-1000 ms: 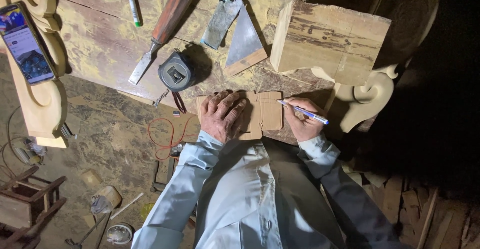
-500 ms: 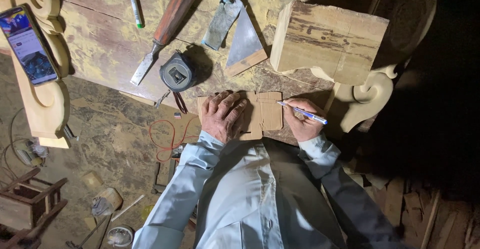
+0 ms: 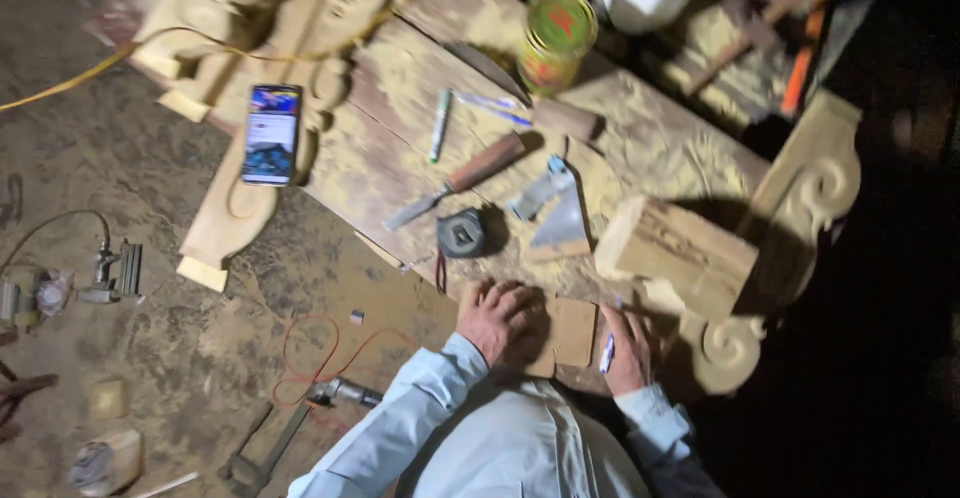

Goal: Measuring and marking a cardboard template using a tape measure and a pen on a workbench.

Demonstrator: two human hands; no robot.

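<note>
My left hand [image 3: 502, 320] lies flat, fingers spread, pressing down on a thin brown template piece [image 3: 573, 332] at the near edge of the wooden workbench [image 3: 400, 138]. My right hand [image 3: 630, 350] rests just right of the template and grips a pen [image 3: 606, 352] with its tip against the template's right edge. A rough wooden block [image 3: 676, 254] stands just behind my right hand. A carved scroll end [image 3: 728, 350] sits to the right of it.
On the bench lie a tape measure [image 3: 462, 233], a wood-handled chisel [image 3: 460, 180], a trowel-like blade [image 3: 556, 216], a marker [image 3: 439, 125], a green-lidded jar [image 3: 556, 38] and a phone [image 3: 271, 133] on carved wood. A red cord [image 3: 320, 358] and tools lie on the floor left.
The view has swung up and tilted, showing more of the bench and floor. My hands stay on the template; the pen now points down instead of sideways.
</note>
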